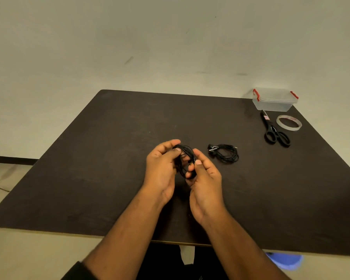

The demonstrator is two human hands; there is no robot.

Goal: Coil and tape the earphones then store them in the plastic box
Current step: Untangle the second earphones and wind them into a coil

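Note:
A coil of black earphones (184, 158) is held above the middle of the dark table (101, 158) between both hands. My left hand (161, 168) grips the coil's upper left side with thumb and fingers. My right hand (205, 178) pinches its lower right side. A second black earphone bundle (224, 152) lies loosely coiled on the table just right of my hands. The clear plastic box (274, 100) with red latches stands closed at the far right corner. A roll of clear tape (289, 122) lies in front of the box.
Black scissors (274, 130) lie between the box and my hands, left of the tape roll. The table's near edge runs below my forearms. A blue object (285, 259) shows below the table's front right edge. Cables lie on the floor at far left.

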